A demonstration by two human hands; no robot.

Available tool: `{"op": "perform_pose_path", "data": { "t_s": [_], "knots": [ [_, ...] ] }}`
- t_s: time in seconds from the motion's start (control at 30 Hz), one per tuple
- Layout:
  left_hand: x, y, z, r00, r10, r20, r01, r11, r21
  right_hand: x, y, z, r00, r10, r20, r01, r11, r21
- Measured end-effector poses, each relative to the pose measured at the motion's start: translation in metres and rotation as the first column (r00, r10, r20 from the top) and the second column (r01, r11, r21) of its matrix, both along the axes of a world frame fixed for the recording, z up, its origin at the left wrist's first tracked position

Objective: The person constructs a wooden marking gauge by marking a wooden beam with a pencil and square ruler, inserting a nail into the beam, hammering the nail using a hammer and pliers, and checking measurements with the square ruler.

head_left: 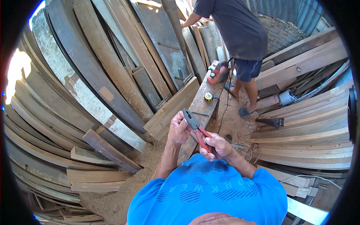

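Observation:
Combination pliers (195,125) with red handles and dark grey jaws are held in front of my chest, jaws pointing up and left. My right hand (218,147) is closed around the red handles. My left hand (178,128) is closed beside the jaws, its thumb and fingers pinched together close against them. Whether they grip the jaw itself or something small is too fine to make out. Beneath the hands runs a narrow wooden bench (202,107). A yellow tape measure (207,96) and a red power planer (218,73) rest farther along it.
Another person (236,30) stands at the bench's far end, one hand on leaning boards. Timber planks (97,56) lean at left; stacked planks (303,131) fill the right. A handsaw (272,122) lies on the right. A cord (224,112) crosses the sawdust-covered floor (112,200).

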State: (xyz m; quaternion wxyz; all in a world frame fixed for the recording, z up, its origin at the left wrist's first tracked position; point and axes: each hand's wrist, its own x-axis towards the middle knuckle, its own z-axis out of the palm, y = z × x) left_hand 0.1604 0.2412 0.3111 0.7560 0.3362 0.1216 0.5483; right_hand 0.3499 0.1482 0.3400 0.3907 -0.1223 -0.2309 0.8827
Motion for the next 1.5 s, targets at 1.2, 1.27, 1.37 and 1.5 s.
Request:
{"op": "perform_pose_path", "data": {
  "t_s": [1.2,1.27,1.37,1.5],
  "knots": [
    [0.010,-0.012,0.011,0.991,0.009,-0.132,0.006,0.993,0.114,0.011,-0.018,-0.003,0.979,0.021,-0.204,-0.016,1.000,0.025],
    [0.006,-0.009,0.011,0.984,0.009,-0.180,0.015,0.991,0.134,0.012,-0.018,-0.004,0.971,0.038,-0.235,-0.038,0.999,0.004],
    [0.000,-0.005,0.017,0.972,-0.008,-0.235,0.058,0.977,0.207,0.013,-0.017,-0.003,0.959,0.066,-0.277,-0.072,0.997,-0.013],
    [-0.001,-0.005,0.020,0.946,0.029,-0.322,0.040,0.978,0.206,0.015,-0.017,-0.004,0.957,0.078,-0.279,-0.084,0.996,-0.008]
  ]
}}
